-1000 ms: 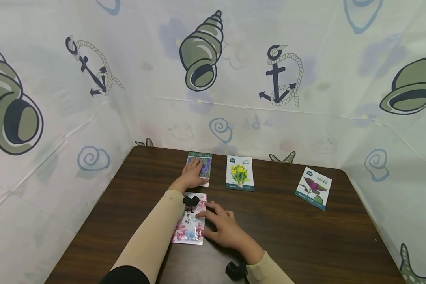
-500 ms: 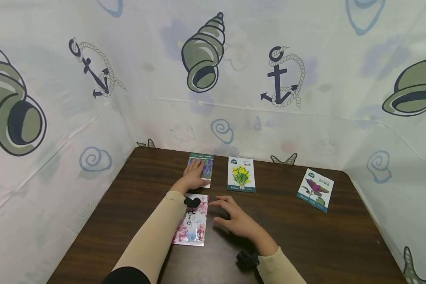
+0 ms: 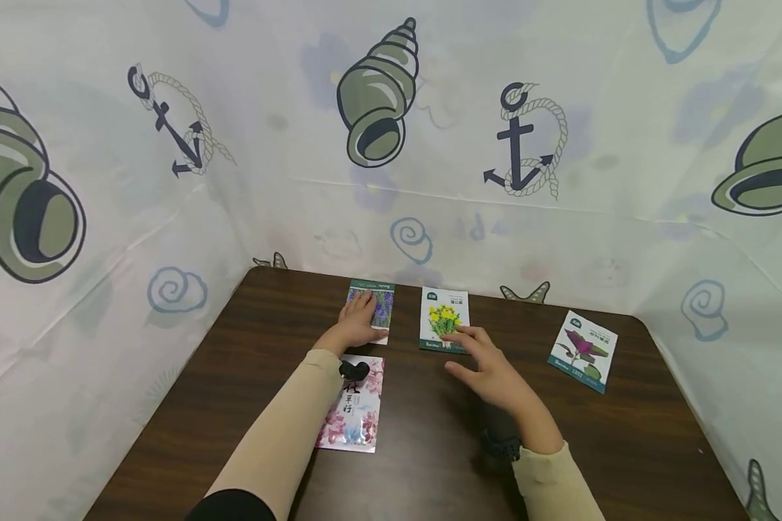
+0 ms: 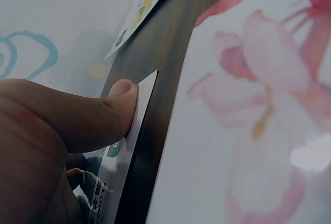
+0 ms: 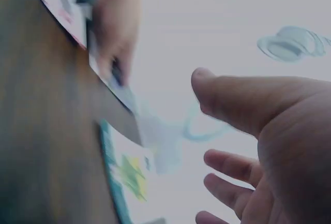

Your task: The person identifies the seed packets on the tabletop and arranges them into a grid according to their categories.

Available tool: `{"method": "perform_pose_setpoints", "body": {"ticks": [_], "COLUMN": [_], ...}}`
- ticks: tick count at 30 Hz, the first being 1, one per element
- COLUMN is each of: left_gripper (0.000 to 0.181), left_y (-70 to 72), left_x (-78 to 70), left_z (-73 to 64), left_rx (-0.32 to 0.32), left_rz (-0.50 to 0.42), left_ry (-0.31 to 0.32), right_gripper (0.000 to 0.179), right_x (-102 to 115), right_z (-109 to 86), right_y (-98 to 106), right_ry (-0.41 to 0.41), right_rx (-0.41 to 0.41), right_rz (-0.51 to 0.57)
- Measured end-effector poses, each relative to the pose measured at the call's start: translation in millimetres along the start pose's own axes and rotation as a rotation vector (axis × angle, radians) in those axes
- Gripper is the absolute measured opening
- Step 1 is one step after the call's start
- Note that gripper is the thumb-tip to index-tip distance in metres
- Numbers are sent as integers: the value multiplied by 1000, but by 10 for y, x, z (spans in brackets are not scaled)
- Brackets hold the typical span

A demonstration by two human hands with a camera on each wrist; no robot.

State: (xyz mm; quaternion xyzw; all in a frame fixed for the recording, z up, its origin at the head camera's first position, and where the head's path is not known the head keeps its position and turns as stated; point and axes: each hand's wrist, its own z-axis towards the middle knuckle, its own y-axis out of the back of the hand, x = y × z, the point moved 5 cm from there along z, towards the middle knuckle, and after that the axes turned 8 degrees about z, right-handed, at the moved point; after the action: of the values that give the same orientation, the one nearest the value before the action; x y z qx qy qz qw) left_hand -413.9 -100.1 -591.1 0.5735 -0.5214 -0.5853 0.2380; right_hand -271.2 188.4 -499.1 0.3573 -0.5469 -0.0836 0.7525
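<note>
My left hand (image 3: 355, 324) rests flat on a seed packet with purple flowers (image 3: 384, 307) near the table's back edge. In the left wrist view its thumb (image 4: 103, 118) lies along that packet's pale edge. Below it, partly hidden by the left forearm, lies a pink-flowered packet (image 3: 363, 416). My right hand (image 3: 498, 376) hovers with spread, slightly bent fingers by the lower edge of a white packet with yellow flowers (image 3: 442, 311). Its fingertips overlap that packet in the head view; the right wrist view shows a gap between hand and packet (image 5: 126, 175).
Further right, a white packet with a dark pink flower (image 3: 583, 352) lies at an angle on the brown wooden table (image 3: 430, 463). A pale patterned curtain (image 3: 287, 130) stands close behind the table and along both sides.
My right hand has left the pink-flowered packet's right edge and moved right and away from me to the yellow-flowered packet. My left hand stays on the purple-flowered packet.
</note>
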Motion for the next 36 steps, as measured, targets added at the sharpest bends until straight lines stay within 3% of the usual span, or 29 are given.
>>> {"method": "perform_pose_setpoints", "body": {"ticks": [7,14,22,26,36], "left_gripper": [100,100,100,101,100], "left_y": [69,74,20,38,48], "left_x": [-40,-42,-17,-35,-45], "left_z": [-78,-78,-12,-44,-69], "left_rx": [-25,-22,-15,-26,-35], "left_rz": [-14,-27,-27,-32,-40], "left_ry": [-16,-15,-14,-16,-26], "right_gripper": [54,55,51,50,56], "right_x": [-264,-570,-872,-1028,-1380], "right_z": [-121,-224,-380,-480,-719], "right_y": [446,656,898,1000,1164], "right_ry": [-118,-228,-287,-332,-435], "right_rx": [-136,-190,-282,-334,-380], "right_rz": [-77,-98,-165,-156,-63]}}
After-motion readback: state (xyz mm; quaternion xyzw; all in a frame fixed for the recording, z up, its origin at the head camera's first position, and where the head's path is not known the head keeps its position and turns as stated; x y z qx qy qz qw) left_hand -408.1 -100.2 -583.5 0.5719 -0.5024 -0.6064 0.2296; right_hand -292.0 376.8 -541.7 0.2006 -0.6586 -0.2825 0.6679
